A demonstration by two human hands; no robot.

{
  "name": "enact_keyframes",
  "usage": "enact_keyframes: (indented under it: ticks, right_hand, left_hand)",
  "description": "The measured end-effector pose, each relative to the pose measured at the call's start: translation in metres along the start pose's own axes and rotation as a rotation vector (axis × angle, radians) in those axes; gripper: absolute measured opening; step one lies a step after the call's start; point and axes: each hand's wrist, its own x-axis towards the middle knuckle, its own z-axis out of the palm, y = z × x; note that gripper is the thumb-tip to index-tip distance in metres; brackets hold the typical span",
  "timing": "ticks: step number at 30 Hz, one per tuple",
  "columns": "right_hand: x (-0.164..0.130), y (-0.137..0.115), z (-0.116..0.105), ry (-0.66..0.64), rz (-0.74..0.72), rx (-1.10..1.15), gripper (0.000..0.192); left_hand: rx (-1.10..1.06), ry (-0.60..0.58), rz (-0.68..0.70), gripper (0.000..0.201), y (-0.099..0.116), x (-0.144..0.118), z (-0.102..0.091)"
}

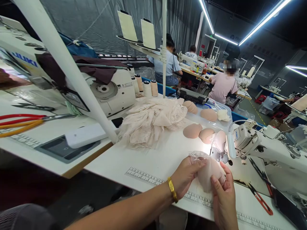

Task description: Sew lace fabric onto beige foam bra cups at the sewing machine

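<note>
Both hands, left hand (pixel 185 175) and right hand (pixel 223 198), pinch a lace-covered bra cup (pixel 208 171) near the sewing machine (pixel 261 143); lace pile (pixel 151 123) lies far left.

Sewing machine (pixel 263 143) blocks right; lace pile (pixel 151 123) left.

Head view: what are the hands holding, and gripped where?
Both hold one pale bra cup with lace: left hand pinches its upper left edge, right hand grips its lower right edge.
</note>
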Motion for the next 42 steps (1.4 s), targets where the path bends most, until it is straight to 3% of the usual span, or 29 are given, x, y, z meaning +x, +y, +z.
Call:
enact_keyframes:
  ticks: [8,14,20,24,26,27,28,30,31,32,34,37,40,42]
  right_hand:
    - [0.001,0.003,0.001,-0.009,-0.025,0.011,0.084]
    - [-0.003,0.003,-0.008,-0.095,-0.023,-0.07,0.09]
    - [-0.009,0.003,-0.005,-0.072,-0.068,-0.146,0.094]
    - [-0.01,0.004,-0.022,-0.203,-0.104,-0.237,0.099]
    - [-0.005,-0.002,-0.038,-0.296,-0.171,-0.381,0.094]
    - [0.001,-0.007,-0.047,-0.343,-0.253,-0.488,0.089]
    - [0.009,-0.014,-0.055,-0.391,-0.371,-0.616,0.081]
    - [0.031,-0.03,-0.066,-0.495,-0.746,-0.928,0.057]
    - [0.044,-0.038,-0.068,-0.543,-0.943,-1.074,0.041]
    - [0.057,-0.045,-0.069,-0.584,-1.106,-1.221,0.031]
    - [0.08,-0.054,-0.068,-0.669,-1.271,-1.464,0.021]
    - [0.099,-0.057,-0.067,-0.661,-1.244,-1.609,0.024]
    - [0.098,-0.057,-0.071,-0.583,-1.084,-1.569,0.034]
    - [0.093,-0.06,-0.075,-0.606,-1.023,-1.504,0.038]
  left_hand:
    - [-0.004,-0.017,-0.065,0.051,-0.005,0.007,0.0]
    - [-0.04,-0.026,-0.094,0.051,-0.001,0.011,0.001]
    - [-0.058,-0.041,-0.128,0.048,0.0,0.017,0.006]
    - [-0.012,-0.037,-0.118,0.045,0.013,0.019,0.009]
    - [0.092,-0.206,-0.121,0.045,0.026,0.016,0.008]
    - [0.22,-0.365,-0.099,0.044,0.033,0.014,0.007]
    - [0.388,-0.55,-0.053,0.04,0.04,0.014,0.006]
    - [0.729,-0.861,0.092,0.016,0.049,0.017,0.004]
    - [0.902,-0.957,0.202,0.004,0.051,0.022,0.003]
    - [1.064,-1.014,0.319,0.015,0.051,0.029,0.002]
    - [1.322,-1.065,0.5,0.026,0.046,0.048,0.002]
    - [1.5,-1.11,0.588,0.025,0.035,0.077,0.001]
    - [1.505,-1.103,0.58,0.021,0.029,0.09,0.0]
    - [1.549,-1.089,0.612,0.018,0.025,0.09,-0.002]
